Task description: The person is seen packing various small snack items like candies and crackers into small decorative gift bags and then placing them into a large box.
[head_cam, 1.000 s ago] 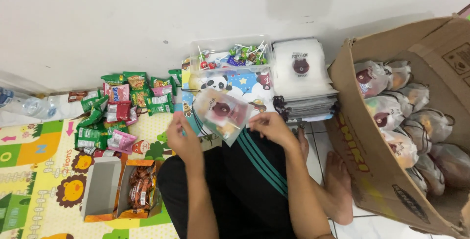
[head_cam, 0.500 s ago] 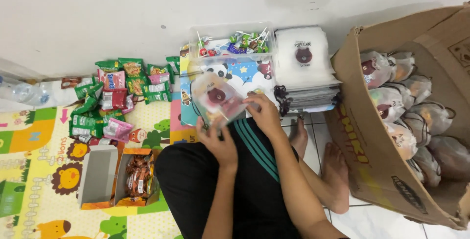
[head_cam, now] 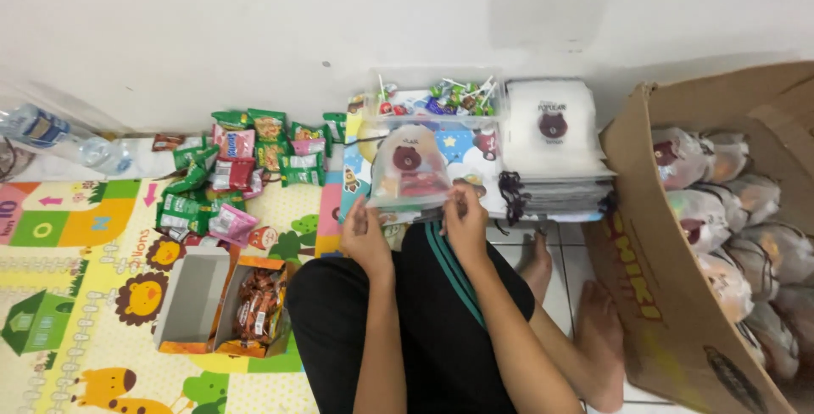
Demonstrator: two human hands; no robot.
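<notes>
We've got the pouch [head_cam: 409,175] up in both hands, just above our lap, in front of the clear lollipop tub [head_cam: 434,97]. It's a translucent drawstring pouch with a brown bear-face print, upright, something red visible inside the lower half.

Left hand [head_cam: 366,236]: fingers pinched on the pouch's lower left edge. Right hand [head_cam: 465,219]: fingers pinched on its lower right edge. Both grasping, neither released.

Around us:
- Stack of flat empty pouches [head_cam: 553,147], same bear print, just right of the one we hold; dark drawstrings hang off its left side.
- Lollipop tub sits against the wall, behind the held pouch, touching the stack's left side as far as we can tell.
- Snack packets [head_cam: 246,159], green, pink and red, loose pile on the play mat [head_cam: 76,295] to our left.
- Orange carton [head_cam: 222,308] by our left knee, two compartments: the left one shows bare grey bottom, the right one holds red-wrapped snacks.
- Water bottle [head_cam: 47,134] lying far left by the wall.
- Big cardboard box [head_cam: 653,295] on our right, tilted open toward us, filled pouches [head_cam: 729,210] piled inside.
- Our bare feet [head_cam: 585,312] on the tile floor between our legs and the box.

Can't tell whether the held pouch's drawstring is pulled tight; its top is partly washed out against the printed sheet behind it.
</notes>
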